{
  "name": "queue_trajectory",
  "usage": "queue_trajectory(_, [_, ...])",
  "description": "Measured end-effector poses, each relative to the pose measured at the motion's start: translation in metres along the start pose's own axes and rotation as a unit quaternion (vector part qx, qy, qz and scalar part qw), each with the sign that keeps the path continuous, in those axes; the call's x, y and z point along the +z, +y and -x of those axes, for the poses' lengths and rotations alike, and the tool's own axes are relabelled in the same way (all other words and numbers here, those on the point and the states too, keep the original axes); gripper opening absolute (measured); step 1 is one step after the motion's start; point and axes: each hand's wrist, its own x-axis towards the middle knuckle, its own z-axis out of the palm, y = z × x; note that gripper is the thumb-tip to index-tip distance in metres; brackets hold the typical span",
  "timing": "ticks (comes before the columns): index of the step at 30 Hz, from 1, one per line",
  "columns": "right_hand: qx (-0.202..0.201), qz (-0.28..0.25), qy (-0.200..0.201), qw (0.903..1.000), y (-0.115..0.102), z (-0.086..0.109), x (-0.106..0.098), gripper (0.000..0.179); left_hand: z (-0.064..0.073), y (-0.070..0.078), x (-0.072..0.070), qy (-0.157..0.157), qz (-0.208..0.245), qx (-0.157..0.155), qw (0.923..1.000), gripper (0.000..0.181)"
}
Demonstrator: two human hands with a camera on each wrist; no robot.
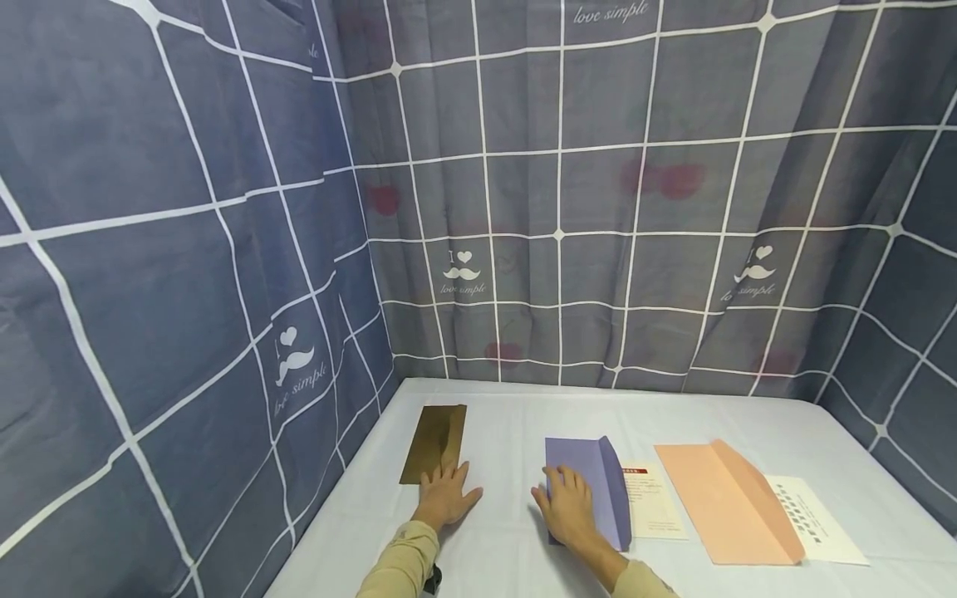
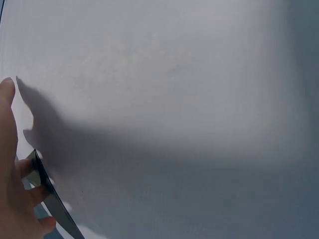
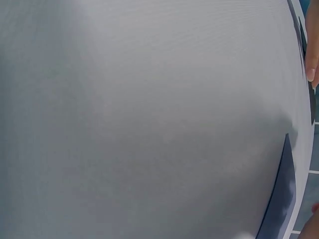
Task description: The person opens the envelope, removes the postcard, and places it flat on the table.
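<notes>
A shiny dark gold envelope [image 1: 431, 438] lies at the left of the white table. My left hand [image 1: 443, 497] rests its spread fingertips on the envelope's near end, thumb off to the right; in the left wrist view its fingers [image 2: 40, 195] overlap the envelope edge [image 2: 56, 209]. Over the left part of a purple envelope [image 1: 591, 458] lies my right hand [image 1: 570, 511], fingers loosely bent and thumb apart. The purple envelope's flap [image 1: 615, 498] points right, beside a cream printed card [image 1: 653, 502]. A corner of the purple envelope [image 3: 281, 194] shows in the right wrist view.
Farther right on the white-covered table [image 1: 508, 415] lies a peach envelope [image 1: 721, 502], its flap overlapping a white card [image 1: 815, 519] with dark characters. Grey-blue curtains [image 1: 523, 191] with white grid lines enclose the table at the back and sides.
</notes>
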Motion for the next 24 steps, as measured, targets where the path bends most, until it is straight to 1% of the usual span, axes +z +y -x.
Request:
queue_trajectory(4, [0.005, -0.001, -0.004, 1.0000, 0.000, 0.002, 0.002, 0.039, 0.001, 0.002, 0.004, -0.003, -0.019, 0.008, 0.9998, 0.063])
queue_trajectory(10, [-0.002, -0.004, -0.018, 0.9998, -0.003, 0.006, 0.004, 0.039, 0.002, 0.006, 0.003, -0.007, -0.012, 0.011, 0.9998, 0.061])
queue_trajectory(13, [-0.030, 0.010, -0.019, 0.9993, -0.005, 0.009, 0.007, 0.040, 0.003, 0.009, 0.001, -0.008, -0.019, 0.003, 0.9998, 0.060])
queue_trajectory(17, [-0.094, 0.032, -0.023, 0.9948, -0.009, 0.015, 0.013, 0.043, 0.005, 0.014, 0.002, -0.003, -0.052, -0.011, 0.9986, 0.061])
queue_trajectory(19, [-0.114, 0.032, -0.034, 0.9923, -0.012, 0.018, 0.017, 0.046, 0.006, 0.018, 0.003, 0.001, -0.073, -0.014, 0.9972, 0.062])
queue_trajectory(21, [-0.119, 0.027, -0.049, 0.9913, -0.015, 0.021, 0.019, 0.049, 0.006, 0.021, 0.006, 0.004, -0.094, -0.014, 0.9955, 0.063])
queue_trajectory(24, [-0.112, 0.015, -0.065, 0.9915, -0.020, 0.022, 0.022, 0.055, 0.005, 0.025, 0.008, 0.006, -0.114, -0.012, 0.9934, 0.063])
